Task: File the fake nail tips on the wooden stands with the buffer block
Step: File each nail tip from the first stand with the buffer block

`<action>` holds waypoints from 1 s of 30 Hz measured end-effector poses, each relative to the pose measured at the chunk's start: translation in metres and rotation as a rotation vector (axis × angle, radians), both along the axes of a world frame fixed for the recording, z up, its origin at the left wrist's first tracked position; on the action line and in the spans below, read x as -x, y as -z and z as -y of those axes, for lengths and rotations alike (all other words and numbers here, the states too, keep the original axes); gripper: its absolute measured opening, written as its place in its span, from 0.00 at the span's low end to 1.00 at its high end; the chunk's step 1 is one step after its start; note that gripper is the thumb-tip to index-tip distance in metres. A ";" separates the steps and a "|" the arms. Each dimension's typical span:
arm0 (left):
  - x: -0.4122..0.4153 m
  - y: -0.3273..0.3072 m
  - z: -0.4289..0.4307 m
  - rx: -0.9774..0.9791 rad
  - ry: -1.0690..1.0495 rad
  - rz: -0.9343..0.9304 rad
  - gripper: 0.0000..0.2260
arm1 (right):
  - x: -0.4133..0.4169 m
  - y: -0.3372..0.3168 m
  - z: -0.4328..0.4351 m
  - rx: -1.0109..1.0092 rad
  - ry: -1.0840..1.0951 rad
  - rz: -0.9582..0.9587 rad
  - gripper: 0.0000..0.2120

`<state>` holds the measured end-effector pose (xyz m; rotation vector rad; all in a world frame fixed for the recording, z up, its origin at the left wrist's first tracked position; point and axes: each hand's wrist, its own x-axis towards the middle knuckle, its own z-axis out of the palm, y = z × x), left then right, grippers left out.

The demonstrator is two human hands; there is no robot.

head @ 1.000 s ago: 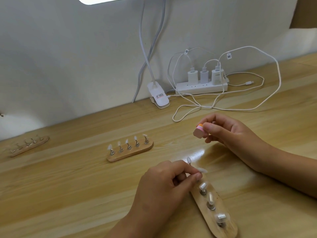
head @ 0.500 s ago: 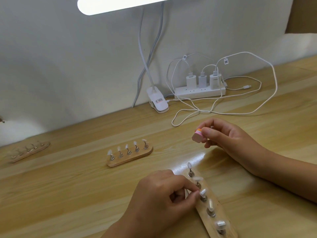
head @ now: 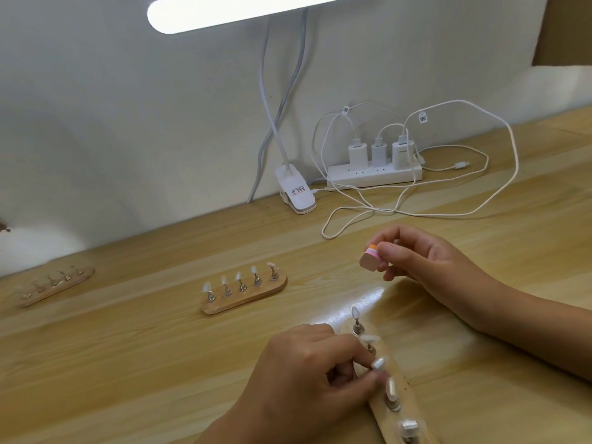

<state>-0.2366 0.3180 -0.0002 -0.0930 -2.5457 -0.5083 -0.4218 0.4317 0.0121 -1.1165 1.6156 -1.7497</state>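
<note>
Table (head: 128,363), pale wood, set against a white wall (head: 128,123).

Far left: far-left stand (head: 61,288), blurred, lying near the wall. It carries a row of posts, but the tips on them are too small to make out.

Left of centre: middle stand (head: 250,302), flat on the table, with five nail tips (head: 238,277) upright on metal posts in a row.

Above centre: lit lamp bar (head: 250,11). Its lamp clamp (head: 296,193) sits on the table's back edge.

Lower centre: left hand (head: 307,386), fingers curled. Its grip is pressed together in a pinch on the third nail tip (head: 379,363) of the near stand (head: 413,411), thumb and forefinger closing at the tip's base. The exact contact is blurred.

The near stand runs from the bottom edge away toward the wall, with five tips in a line. The end tip (head: 355,313), farthest from the camera, stands upright and free.

Right of centre: buffer block (head: 370,259), pink with an orange layer, held in the air above the table beyond the near stand's far end. It touches none of the tips. The right hand (head: 426,261) holds it, grip pinching the block between thumb and fingertips, forearm entering from the right edge.

Back right: power strip (head: 374,174) against the wall with three chargers (head: 378,152) plugged in. White cables (head: 448,215) loop across the table behind the right hand.
</note>
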 end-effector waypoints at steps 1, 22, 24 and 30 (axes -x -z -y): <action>0.000 0.000 0.000 -0.025 -0.006 0.009 0.08 | 0.000 0.000 0.000 0.000 0.004 0.005 0.12; 0.009 -0.004 0.003 -0.959 -0.061 -0.019 0.04 | -0.003 -0.003 -0.002 0.060 -0.059 0.141 0.15; 0.010 -0.004 0.003 -0.965 -0.063 -0.014 0.04 | -0.010 -0.004 -0.007 0.108 -0.057 -0.055 0.14; 0.009 -0.001 0.004 -0.932 -0.083 -0.001 0.04 | -0.018 0.002 -0.013 0.170 -0.084 -0.600 0.14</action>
